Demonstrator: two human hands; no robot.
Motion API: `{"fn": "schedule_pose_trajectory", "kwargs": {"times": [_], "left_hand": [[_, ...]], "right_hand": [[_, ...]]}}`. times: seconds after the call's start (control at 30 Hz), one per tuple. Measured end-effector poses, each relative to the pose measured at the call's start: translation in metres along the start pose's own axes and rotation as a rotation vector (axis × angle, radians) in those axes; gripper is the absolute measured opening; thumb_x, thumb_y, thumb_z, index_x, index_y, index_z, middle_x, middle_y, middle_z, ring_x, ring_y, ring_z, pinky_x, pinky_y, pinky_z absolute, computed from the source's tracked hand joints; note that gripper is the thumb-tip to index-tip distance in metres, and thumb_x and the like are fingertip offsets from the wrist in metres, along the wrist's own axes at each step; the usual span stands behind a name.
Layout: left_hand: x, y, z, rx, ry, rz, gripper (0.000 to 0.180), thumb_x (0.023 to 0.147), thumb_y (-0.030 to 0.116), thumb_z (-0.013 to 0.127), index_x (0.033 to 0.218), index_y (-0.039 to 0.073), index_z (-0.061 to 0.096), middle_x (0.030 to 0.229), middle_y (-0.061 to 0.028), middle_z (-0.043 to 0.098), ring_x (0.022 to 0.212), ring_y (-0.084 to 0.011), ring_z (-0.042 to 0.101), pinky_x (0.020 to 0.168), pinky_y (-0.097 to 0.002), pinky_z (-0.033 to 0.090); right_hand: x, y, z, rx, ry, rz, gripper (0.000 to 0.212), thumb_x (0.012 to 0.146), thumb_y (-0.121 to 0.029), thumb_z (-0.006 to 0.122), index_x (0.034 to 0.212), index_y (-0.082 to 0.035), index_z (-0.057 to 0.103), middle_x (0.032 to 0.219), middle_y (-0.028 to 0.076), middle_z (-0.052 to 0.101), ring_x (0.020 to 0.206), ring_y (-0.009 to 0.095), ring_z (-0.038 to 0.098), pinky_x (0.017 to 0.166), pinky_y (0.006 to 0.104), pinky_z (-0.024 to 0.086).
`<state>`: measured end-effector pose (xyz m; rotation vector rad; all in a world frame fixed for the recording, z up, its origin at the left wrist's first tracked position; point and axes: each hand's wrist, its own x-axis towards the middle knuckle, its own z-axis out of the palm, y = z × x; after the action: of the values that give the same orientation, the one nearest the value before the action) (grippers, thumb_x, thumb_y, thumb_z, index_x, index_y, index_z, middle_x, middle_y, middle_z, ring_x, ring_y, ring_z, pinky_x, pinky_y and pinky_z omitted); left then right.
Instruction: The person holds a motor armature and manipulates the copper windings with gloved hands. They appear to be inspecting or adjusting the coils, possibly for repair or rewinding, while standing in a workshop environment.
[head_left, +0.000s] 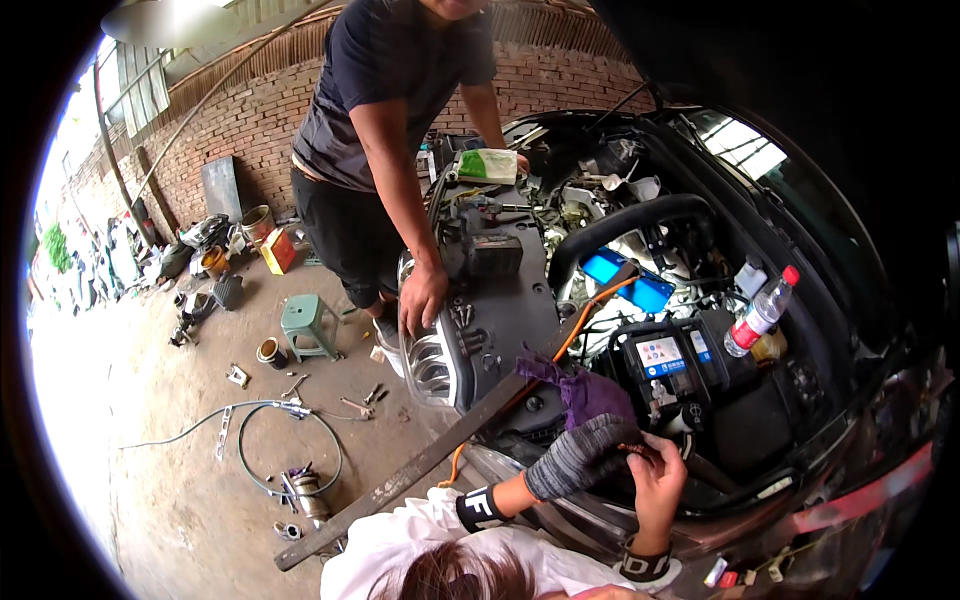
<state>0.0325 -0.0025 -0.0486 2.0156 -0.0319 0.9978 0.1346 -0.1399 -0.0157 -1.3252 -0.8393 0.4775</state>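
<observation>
Brick wall (560,90) closes off the far side of this yard, with tools and loose parts strewn over the concrete floor (190,370). Nearer me stands a car (840,420), bonnet raised, its engine bay exposed. A co-worker (385,130) leans in at the bay's front edge, one hand resting near the clear headlamp (432,370). Across the bay's front near corner slants a long metal bar (400,483), an orange cable (575,335) running beside it. The battery (660,355) sits toward the near edge; a red-capped bottle (745,335) stands by the windscreen edge. Purple cloth (590,395) drapes beside the bar, and small metal parts (462,313) lie loose on the front panel, so I'd judge the job part-done, with some undoing behind it.

Over the near edge, the bare right hand (657,475) pinches a small brown piece (630,447), not yet fitted anywhere. The left hand (585,457), in a grey glove, curls up against it; whether it grips too, I cannot tell.
</observation>
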Motion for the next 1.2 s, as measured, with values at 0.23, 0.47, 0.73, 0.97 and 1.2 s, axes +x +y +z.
{"fn": "schedule_pose_trajectory", "kwargs": {"times": [0.23,0.47,0.73,0.97,1.2], "left_hand": [[-0.001,-0.015,-0.039,0.175,-0.115,-0.144,0.088,0.075,0.041,0.082,0.143,0.004,0.040,0.135,-0.0193,0.049,0.128,-0.0363,0.046,0.107,-0.0465,0.038],[-0.009,-0.030,-0.030,0.240,-0.239,-0.140,0.086,0.072,0.044,0.081,0.138,0.002,0.045,0.132,-0.0229,0.051,0.124,-0.0416,0.047,0.105,-0.0473,0.039],[-0.002,-0.011,-0.022,0.179,-0.248,-0.234,0.077,0.071,0.038,0.081,0.134,0.005,0.051,0.122,-0.0199,0.058,0.117,-0.0410,0.050,0.101,-0.0451,0.041],[-0.009,-0.024,-0.008,-0.175,-0.127,-0.294,0.072,0.069,0.025,0.087,0.127,0.002,0.052,0.118,-0.0173,0.058,0.110,-0.0313,0.057,0.096,-0.0406,0.047],[0.004,-0.021,-0.024,0.311,-0.403,-0.275,0.077,0.069,0.049,0.083,0.125,0.002,0.057,0.121,-0.0211,0.059,0.116,-0.0412,0.051,0.098,-0.0455,0.045]], "right_hand": [[-0.003,-0.006,0.005,0.042,0.024,-0.023,0.027,0.085,0.006,0.069,0.110,0.009,0.059,0.107,0.010,0.060,0.099,0.017,0.062,0.090,0.0293,0.051],[-0.001,-0.009,0.009,-0.071,0.039,-0.123,0.021,0.086,0.000,0.071,0.104,0.008,0.062,0.103,0.009,0.060,0.092,0.015,0.063,0.079,0.0261,0.053],[0.000,-0.007,0.014,0.056,-0.003,-0.111,0.020,0.089,-0.002,0.068,0.105,0.008,0.060,0.101,0.010,0.062,0.092,0.014,0.064,0.081,0.0265,0.053],[0.008,-0.010,0.013,0.100,0.067,0.018,0.021,0.089,0.001,0.065,0.108,0.008,0.060,0.097,0.010,0.067,0.089,0.014,0.065,0.081,0.0263,0.054],[0.011,-0.001,0.003,0.340,0.112,0.127,0.020,0.091,-0.004,0.066,0.109,0.004,0.062,0.103,0.009,0.069,0.094,0.014,0.065,0.084,0.0269,0.053]]}}
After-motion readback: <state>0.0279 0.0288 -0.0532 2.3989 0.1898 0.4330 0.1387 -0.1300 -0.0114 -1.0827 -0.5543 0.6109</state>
